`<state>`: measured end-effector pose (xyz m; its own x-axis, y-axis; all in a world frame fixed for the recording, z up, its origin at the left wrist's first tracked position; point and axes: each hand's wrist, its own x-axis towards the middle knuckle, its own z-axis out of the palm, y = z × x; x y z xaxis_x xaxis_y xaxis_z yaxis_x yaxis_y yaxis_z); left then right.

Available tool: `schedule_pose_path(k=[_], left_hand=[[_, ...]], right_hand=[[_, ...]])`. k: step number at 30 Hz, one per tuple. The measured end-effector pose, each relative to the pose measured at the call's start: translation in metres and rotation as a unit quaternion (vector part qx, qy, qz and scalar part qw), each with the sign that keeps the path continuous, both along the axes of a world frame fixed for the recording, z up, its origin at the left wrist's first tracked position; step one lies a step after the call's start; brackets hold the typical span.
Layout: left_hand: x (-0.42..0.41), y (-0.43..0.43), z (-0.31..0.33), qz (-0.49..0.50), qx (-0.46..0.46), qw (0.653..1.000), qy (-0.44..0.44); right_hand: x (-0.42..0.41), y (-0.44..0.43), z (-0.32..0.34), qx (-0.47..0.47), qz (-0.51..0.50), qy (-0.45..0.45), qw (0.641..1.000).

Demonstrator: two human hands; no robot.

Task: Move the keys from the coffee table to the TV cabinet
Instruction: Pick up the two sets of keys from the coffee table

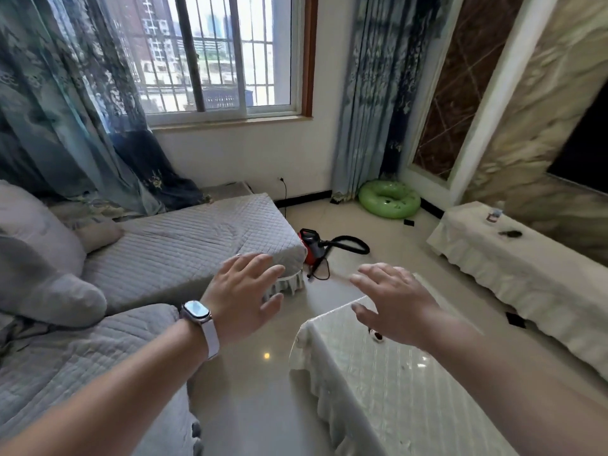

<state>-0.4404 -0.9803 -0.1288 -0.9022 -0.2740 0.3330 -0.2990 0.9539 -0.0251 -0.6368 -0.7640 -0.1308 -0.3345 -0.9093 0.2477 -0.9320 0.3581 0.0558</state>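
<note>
Fingers [263,263] of left hand [245,292] spread wide, palm down, nothing held; smartwatch [196,311] with pale strap on that wrist. Fingers [363,278] of right hand [394,302] likewise splayed and empty, hovering above far left corner of coffee table [378,383]. Both hands somewhat motion-blurred.

Coffee table surface at near right, draped in pale quilted cloth under a glossy cover. Small dark-and-white object [376,335] on that surface, partly hidden under right wrist; too obscured to identify.

TV cabinet [533,284] along right wall, covered in cream ruffled cloth. Dark key-like bunch [510,234] lying on its top toward far end; blurred, likely the keys. Small jar or bottle [493,214] just beyond it, farther along same top.

Grey quilted sofa [184,245] at left, with pale cushions at its left end. Red vacuum cleaner [311,243] with black hose on tiled floor beside sofa's far right corner. Green inflatable ring [389,199] on floor at far wall, below blue curtain [371,103]. Barred window [214,54] at far centre.
</note>
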Motion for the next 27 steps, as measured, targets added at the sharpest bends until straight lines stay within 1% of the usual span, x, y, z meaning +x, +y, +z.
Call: schedule_pose_path(k=[2,5,9,11,14,17,21,27], left_hand=[[-0.017,-0.032,-0.002,-0.029,-0.005,1.000,0.004],[-0.046,-0.070,-0.008,-0.080,-0.005,0.997,0.002],[-0.083,-0.091,-0.021,-0.118,0.033,0.992,0.002],[-0.106,-0.096,-0.025,-0.145,0.038,0.989,0.000],[-0.147,-0.099,-0.032,-0.183,0.052,0.982,0.008],[-0.185,-0.090,-0.039,-0.208,0.055,0.977,-0.001],[-0.239,-0.082,-0.053,-0.238,0.044,0.969,-0.041],[-0.337,-0.072,-0.080,-0.257,0.033,0.961,-0.099]], right_hand=[[-0.005,-0.022,0.000,0.011,-0.027,-0.002,1.000],[-0.012,-0.044,-0.001,0.000,-0.075,-0.013,0.997],[-0.028,-0.051,-0.001,0.009,-0.126,-0.013,0.992],[-0.041,-0.048,0.000,0.019,-0.153,-0.016,0.988],[-0.066,-0.039,-0.003,0.019,-0.183,-0.025,0.983],[-0.089,-0.028,-0.013,0.010,-0.205,-0.022,0.978],[-0.132,-0.019,-0.039,0.013,-0.235,-0.052,0.970],[-0.211,-0.009,-0.092,0.025,-0.273,-0.098,0.957]])
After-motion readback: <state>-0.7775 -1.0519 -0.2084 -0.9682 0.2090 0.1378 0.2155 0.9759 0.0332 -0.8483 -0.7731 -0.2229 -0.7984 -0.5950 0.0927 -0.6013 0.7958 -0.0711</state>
